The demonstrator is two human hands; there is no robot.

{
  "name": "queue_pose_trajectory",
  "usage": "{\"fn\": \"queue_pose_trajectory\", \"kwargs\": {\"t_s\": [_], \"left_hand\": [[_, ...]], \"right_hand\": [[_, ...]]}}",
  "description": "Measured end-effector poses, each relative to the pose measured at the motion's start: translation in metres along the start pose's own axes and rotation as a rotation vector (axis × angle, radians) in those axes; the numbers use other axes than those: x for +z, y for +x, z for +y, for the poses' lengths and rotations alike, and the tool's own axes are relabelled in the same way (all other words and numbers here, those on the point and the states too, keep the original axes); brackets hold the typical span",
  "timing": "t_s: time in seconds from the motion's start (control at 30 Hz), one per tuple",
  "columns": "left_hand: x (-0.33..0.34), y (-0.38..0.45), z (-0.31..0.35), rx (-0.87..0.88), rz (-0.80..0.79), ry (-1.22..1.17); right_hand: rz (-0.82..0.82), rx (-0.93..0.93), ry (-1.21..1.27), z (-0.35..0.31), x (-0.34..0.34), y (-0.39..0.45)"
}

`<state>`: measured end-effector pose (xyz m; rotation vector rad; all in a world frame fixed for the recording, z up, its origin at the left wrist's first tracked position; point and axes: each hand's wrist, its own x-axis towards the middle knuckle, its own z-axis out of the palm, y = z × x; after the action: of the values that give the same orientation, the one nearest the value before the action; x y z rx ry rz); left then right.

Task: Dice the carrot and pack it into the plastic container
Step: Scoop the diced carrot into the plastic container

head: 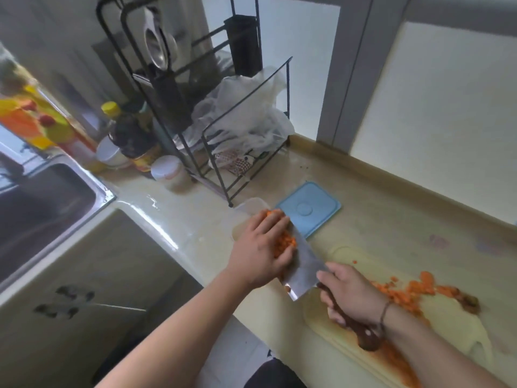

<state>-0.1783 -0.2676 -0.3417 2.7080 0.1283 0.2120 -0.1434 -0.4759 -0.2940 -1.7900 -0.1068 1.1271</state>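
Where the cream counter meets its front edge, a cleaver is held out over the plastic container, its brown handle gripped by the right hand. The left hand is laid with straight fingers against the diced carrot heaped on the blade, at the container's rim. The container is set close to the counter's front edge, with the blue lid just beside it. More diced carrot is left on the pale cutting board (stained orange near the wrist). Bare counter is seen between lid, board and back wall. A black wire rack, bottles and a steel sink are crowded to the left.
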Motion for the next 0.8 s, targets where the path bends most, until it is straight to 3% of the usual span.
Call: {"fn": "queue_pose_trajectory", "kwargs": {"t_s": [0.13,0.43,0.63,0.8], "left_hand": [[0.000,-0.001,-0.028,-0.059,-0.093,-0.029],[0.005,0.019,-0.053,0.036,-0.223,-0.103],[-0.004,0.020,-0.056,0.244,-0.240,-0.161],[-0.006,0.021,-0.065,0.347,-0.402,-0.036]], "right_hand": [[-0.033,0.080,-0.013,-0.015,0.014,0.019],[-0.036,0.238,0.023,-0.034,0.019,0.030],[-0.060,0.319,0.130,-0.044,0.023,0.034],[-0.046,0.333,0.129,-0.047,0.027,0.037]]}}
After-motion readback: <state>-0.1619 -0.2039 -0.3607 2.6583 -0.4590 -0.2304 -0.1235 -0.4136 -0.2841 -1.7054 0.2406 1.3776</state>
